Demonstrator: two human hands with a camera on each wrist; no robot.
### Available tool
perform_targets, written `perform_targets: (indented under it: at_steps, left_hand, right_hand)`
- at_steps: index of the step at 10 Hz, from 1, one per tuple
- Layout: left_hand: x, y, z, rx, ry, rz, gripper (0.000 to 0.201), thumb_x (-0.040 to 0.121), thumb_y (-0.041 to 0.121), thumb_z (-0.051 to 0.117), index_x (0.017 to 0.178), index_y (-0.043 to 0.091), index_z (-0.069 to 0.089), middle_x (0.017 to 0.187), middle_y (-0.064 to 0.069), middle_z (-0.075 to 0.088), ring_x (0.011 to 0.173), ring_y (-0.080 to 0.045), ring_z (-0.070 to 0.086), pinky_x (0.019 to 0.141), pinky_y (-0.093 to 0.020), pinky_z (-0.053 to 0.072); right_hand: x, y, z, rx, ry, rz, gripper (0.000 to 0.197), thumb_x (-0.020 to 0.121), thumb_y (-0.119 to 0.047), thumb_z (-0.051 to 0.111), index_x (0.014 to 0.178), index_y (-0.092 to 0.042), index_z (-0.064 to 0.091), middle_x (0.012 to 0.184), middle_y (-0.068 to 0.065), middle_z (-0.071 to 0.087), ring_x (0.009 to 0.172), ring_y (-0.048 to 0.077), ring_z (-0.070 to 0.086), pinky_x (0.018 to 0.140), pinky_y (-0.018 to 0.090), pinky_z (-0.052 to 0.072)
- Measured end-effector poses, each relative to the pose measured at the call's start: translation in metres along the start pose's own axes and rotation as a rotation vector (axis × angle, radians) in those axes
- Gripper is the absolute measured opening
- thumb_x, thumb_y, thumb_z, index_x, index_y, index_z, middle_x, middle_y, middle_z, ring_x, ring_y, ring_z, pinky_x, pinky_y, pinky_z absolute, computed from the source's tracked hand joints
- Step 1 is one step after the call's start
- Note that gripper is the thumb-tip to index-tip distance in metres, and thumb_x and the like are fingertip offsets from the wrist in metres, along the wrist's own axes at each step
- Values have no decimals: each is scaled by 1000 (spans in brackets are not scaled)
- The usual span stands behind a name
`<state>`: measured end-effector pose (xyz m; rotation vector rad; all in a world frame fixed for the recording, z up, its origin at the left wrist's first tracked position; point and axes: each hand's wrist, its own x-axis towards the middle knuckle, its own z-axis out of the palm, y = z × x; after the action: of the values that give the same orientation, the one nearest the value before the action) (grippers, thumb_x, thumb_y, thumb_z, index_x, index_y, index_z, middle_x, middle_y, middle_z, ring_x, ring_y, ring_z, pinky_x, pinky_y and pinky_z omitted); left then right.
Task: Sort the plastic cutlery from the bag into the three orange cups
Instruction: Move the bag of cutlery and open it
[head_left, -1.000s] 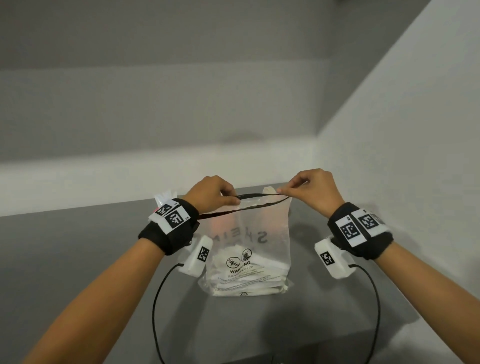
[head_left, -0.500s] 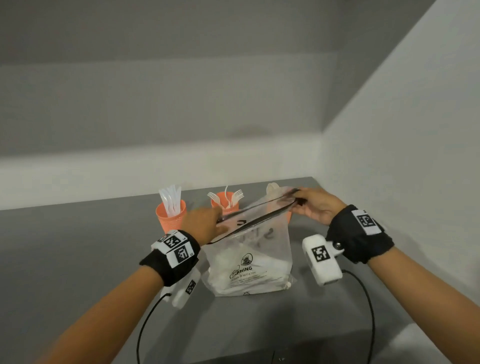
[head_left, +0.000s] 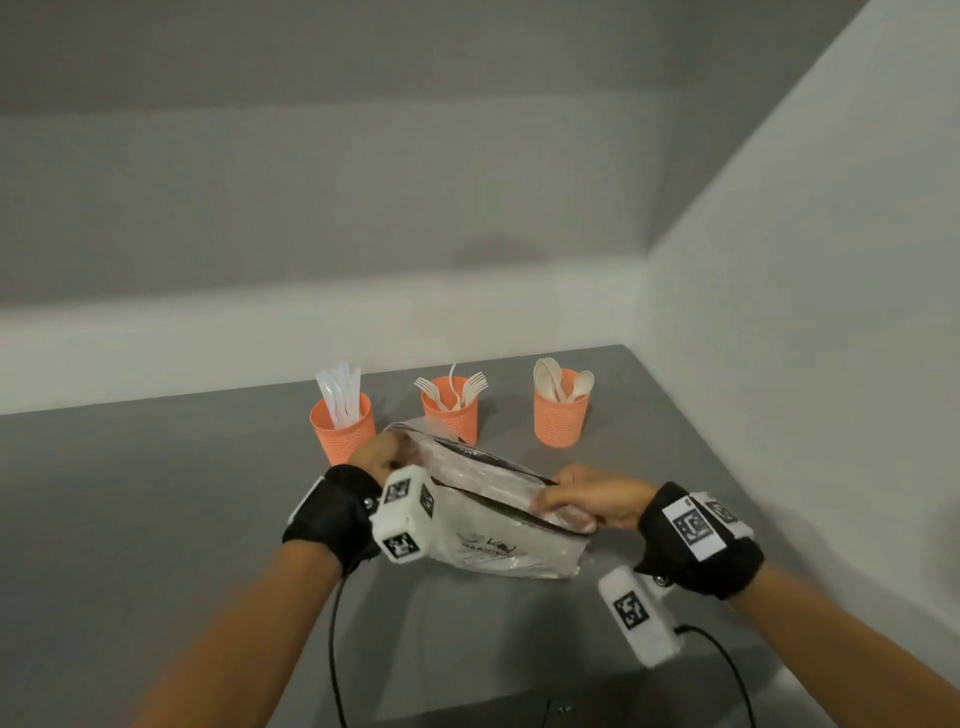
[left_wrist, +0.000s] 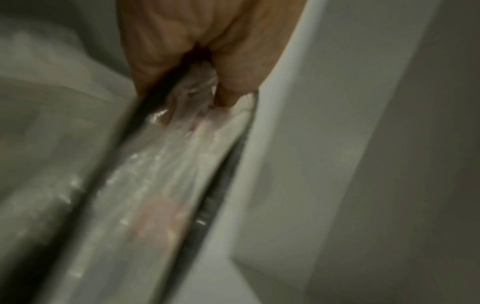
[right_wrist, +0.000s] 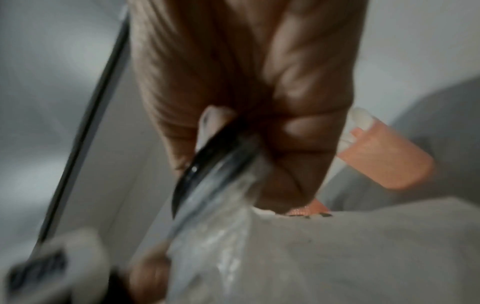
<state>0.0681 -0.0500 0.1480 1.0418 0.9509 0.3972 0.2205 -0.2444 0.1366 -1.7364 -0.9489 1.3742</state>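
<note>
Head view looks down on your grey table (head_left: 156, 519), set in a corner of pale walls. Near its middle lies the clear plastic bag (head_left: 498, 525), tipped over on its side with its black-edged mouth stretched between your two hands. Your left hand (head_left: 375, 457) grips the far left corner of the mouth, fingers curled tight on the plastic; the left wrist view shows the film bunched between thumb and fingers (left_wrist: 233, 78). Your right hand (head_left: 597, 501) pinches the near right corner, fingers clamped together on the black rim, as the right wrist view confirms. Black wrist straps with white marker blocks sit on both forearms.

Beyond the bag, along the far side of the table, three orange cups stand upright in a row, well apart from one another. Far left, the left cup (head_left: 343, 428) holds clear knives (head_left: 340, 389). In the middle, the centre cup (head_left: 451, 415), just behind the bag's far edge, holds white forks (head_left: 457, 389). On the right, the right cup (head_left: 561, 415) holds cream spoons (head_left: 558, 382).
</note>
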Motion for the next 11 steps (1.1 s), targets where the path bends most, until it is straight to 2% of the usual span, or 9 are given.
perform_targets:
  at_steps: [2, 3, 4, 6, 7, 8, 9, 10, 11]
  left_hand:
    - [8, -31, -15, 461, -180, -146, 30, 66, 26, 75, 88, 10, 63, 76, -5, 65, 67, -17, 60, 62, -24, 50]
    - [1, -51, -17, 724, -392, -137, 26, 79, 33, 69, 84, 9, 66, 76, -1, 70, 67, -13, 65, 65, -23, 53]
    - [10, -59, -25, 610, -380, -195, 22, 84, 33, 65, 82, 10, 63, 74, -1, 67, 63, -13, 61, 65, -28, 52]
    - [19, -43, -34, -194, -187, -219, 36, 95, 34, 43, 85, 4, 61, 70, -13, 72, 57, -23, 70, 50, -32, 58]
    - [19, -50, -23, -296, -191, -218, 41, 98, 33, 38, 93, -2, 59, 68, -19, 71, 56, -28, 70, 44, -35, 57]
    - [26, -66, -21, -232, -142, -241, 49, 95, 42, 42, 114, -2, 56, 75, -20, 72, 62, -29, 71, 51, -35, 58]
    - [33, -74, -32, 33, -236, -182, 64, 77, 50, 66, 117, 2, 58, 82, -11, 72, 68, -19, 66, 61, -28, 55]
    - [26, -76, -39, 519, -371, -111, 85, 47, 61, 81, 110, 9, 63, 98, -10, 73, 90, -23, 71, 85, -37, 57]
    - [25, -78, -46, 928, -393, -82, 67, 59, 67, 70, 96, 11, 67, 94, -7, 72, 84, -25, 69, 77, -35, 58]
  right_hand:
    - [16, 6, -34, 976, 254, -93, 14, 91, -12, 44, 87, -5, 56, 78, 10, 61, 65, 21, 69, 58, 37, 60]
    - [29, 3, -36, 1144, 256, -116, 22, 74, -10, 51, 95, -4, 52, 93, 14, 53, 92, 29, 60, 62, 51, 57]
    - [41, 6, -24, 1229, 331, -115, 4, 73, -8, 45, 77, -9, 46, 61, 8, 58, 60, 17, 60, 55, 31, 57]
    - [39, 32, -11, 303, 223, -1, 36, 73, -46, 70, 79, -12, 59, 49, -6, 45, 36, 5, 36, 39, 14, 31]
    - [39, 39, 1, -163, 87, 97, 44, 75, -44, 71, 62, -6, 53, 43, -10, 45, 40, 3, 37, 48, 16, 29]
    - [41, 45, 0, 35, 66, 91, 30, 91, -23, 55, 63, -12, 55, 43, -12, 56, 40, 0, 49, 49, 13, 38]
    - [36, 42, -14, 675, 147, 61, 10, 77, -9, 72, 80, -1, 68, 75, 8, 73, 61, 16, 69, 57, 28, 58]
    - [39, 33, -25, 1038, 255, 46, 24, 61, -1, 70, 84, 2, 64, 76, 20, 72, 62, 31, 69, 49, 40, 57]
    - [49, 24, -18, 1146, 305, 97, 20, 74, -3, 43, 91, 1, 52, 70, 23, 64, 59, 31, 63, 46, 42, 56]
